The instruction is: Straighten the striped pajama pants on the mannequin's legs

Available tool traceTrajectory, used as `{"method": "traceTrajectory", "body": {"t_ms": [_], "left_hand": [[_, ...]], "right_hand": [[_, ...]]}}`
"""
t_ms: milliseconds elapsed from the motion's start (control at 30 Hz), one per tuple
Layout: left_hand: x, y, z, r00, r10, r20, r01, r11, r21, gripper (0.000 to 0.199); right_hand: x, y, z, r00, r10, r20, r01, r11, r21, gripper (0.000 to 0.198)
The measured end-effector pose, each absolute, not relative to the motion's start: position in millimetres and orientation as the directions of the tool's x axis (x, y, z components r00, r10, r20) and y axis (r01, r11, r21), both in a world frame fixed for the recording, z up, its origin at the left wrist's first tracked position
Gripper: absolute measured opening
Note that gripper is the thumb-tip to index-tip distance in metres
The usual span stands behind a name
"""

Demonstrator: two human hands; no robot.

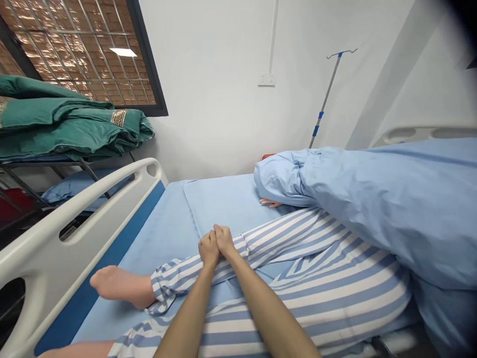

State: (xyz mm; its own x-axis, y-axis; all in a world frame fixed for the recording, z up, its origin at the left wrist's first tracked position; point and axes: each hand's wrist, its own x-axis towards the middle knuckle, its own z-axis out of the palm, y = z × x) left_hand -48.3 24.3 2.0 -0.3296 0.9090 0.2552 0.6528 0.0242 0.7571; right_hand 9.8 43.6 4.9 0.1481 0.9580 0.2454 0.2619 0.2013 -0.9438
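Observation:
My left hand and my right hand lie side by side, touching, on the farther leg of a figure on the bed. Both hands are closed round this lower leg, a little below the knee, over its blue-and-white striped trousers. My fingertips are hidden on the far side. The bare, smooth foot of this leg points left and looks like a manikin's. The nearer leg, in the same striped cloth, stretches beneath my forearms.
A light blue quilt covers the upper body, with some fingers showing at its edge. The white footboard stands left of the blue sheet. Beyond are an IV pole and a rack with folded green quilts.

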Motion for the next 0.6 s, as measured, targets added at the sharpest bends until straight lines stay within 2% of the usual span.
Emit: {"method": "traceTrajectory", "body": {"t_ms": [67, 233, 367, 600], "left_hand": [[-47.7, 22.7, 3.1, -0.325, 0.914, 0.245, 0.682, 0.047, 0.729, 0.042], [-45.1, 22.2, 9.7, -0.307, 0.928, 0.209, 0.695, 0.068, 0.716, 0.044], [-46.6, 23.2, 5.8, -0.323, 0.92, 0.223, 0.682, 0.063, 0.728, 0.045], [-40.0, 34.7, 17.6, -0.357, 0.911, 0.205, 0.558, 0.033, 0.829, 0.04]], "right_hand": [[13.0, 42.7, 14.1, 0.153, 0.96, 0.233, 0.305, 0.179, -0.935, 0.04], [21.7, 41.0, 36.3, 0.103, 0.931, 0.352, 0.499, 0.258, -0.828, 0.045], [23.7, 35.5, 25.6, 0.098, 0.937, 0.336, 0.613, 0.209, -0.762, 0.047], [25.6, 31.3, 4.9, 0.11, 0.939, 0.326, 0.62, 0.191, -0.761, 0.05]]}}
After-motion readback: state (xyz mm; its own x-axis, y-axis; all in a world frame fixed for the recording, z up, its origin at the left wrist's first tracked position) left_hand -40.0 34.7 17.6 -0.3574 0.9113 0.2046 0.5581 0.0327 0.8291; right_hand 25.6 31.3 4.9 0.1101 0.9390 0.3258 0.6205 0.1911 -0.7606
